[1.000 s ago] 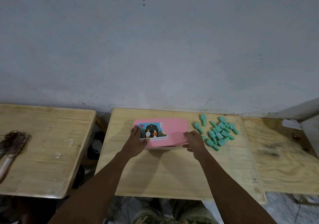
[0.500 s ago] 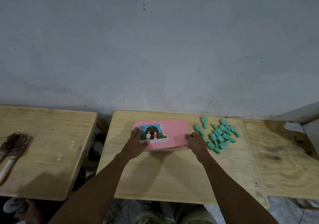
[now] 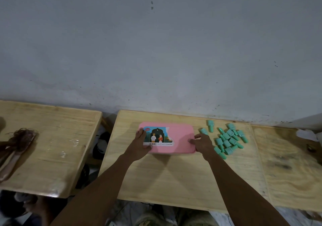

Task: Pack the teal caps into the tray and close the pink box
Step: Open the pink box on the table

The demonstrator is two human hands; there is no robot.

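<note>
My left hand [image 3: 140, 144] and right hand [image 3: 202, 143] rest spread fingers on the closed pink box [image 3: 177, 137] mid-worktop [image 3: 174, 177], caps [image 3: 226, 140] loose just right, grey wall [image 3: 156, 42] beyond.

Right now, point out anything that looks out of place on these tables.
The teal caps lie in a loose heap on the wooden table, right of the pink box, not packed. The box's picture label looks torn along its right edge.

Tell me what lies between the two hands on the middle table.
In the head view, the pink box, lid down, spans the gap: left hand on its left edge, right hand on its right edge.
</note>
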